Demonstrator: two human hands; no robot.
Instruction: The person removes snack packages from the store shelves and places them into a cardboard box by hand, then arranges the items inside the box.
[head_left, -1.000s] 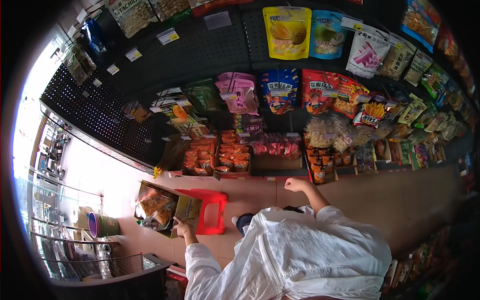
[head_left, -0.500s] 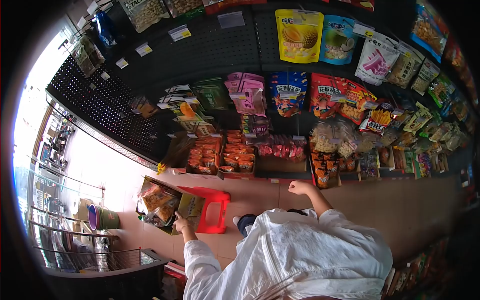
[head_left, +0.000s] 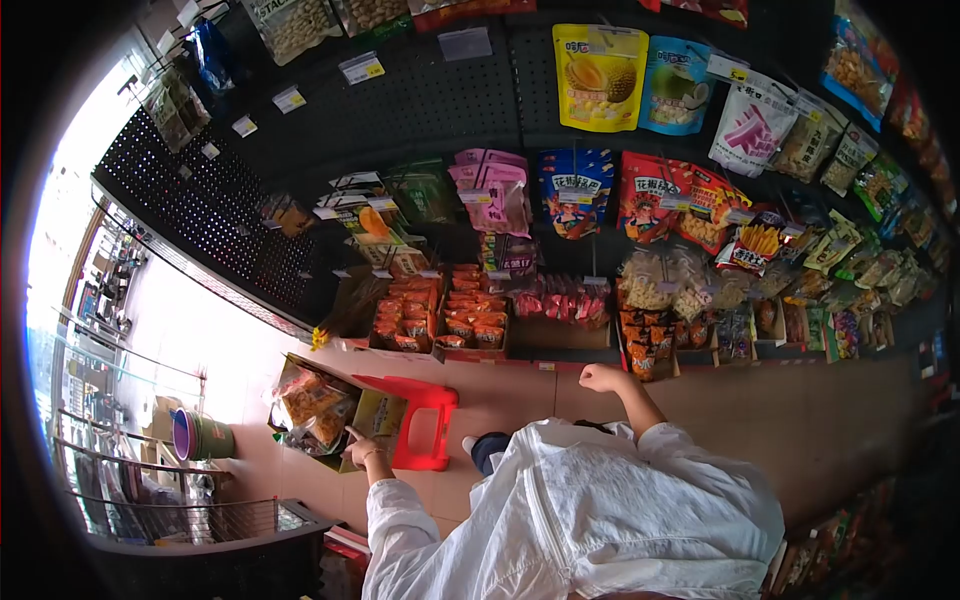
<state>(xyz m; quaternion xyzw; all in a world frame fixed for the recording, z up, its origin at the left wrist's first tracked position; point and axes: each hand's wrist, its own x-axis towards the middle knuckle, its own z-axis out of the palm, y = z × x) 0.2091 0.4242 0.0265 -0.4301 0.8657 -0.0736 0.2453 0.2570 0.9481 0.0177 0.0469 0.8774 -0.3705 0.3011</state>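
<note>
At the near edge of an open cardboard box (head_left: 380, 418) is my left hand (head_left: 362, 449), its index finger stretched out and touching or just over the box flap. Packaged snacks (head_left: 312, 402) fill the box, which rests on a red plastic stool (head_left: 428, 425). My right hand (head_left: 603, 378) hangs over the floor in front of the lower shelf, its fingers curled closed; whether anything is inside cannot be made out. Nearest to it are orange snack packets (head_left: 648, 345) in a display carton.
Dark pegboard shelving (head_left: 420, 95) curves across the front, with hanging bags such as a yellow durian pouch (head_left: 600, 78). Cartons of orange packets (head_left: 405, 315) line the bottom shelf. Buckets (head_left: 205, 436) stand at the left, above a black wire-topped case (head_left: 200, 540).
The view has shifted slightly, moving the shelves a little right in the picture. Both hands keep nearly the same places and poses.
</note>
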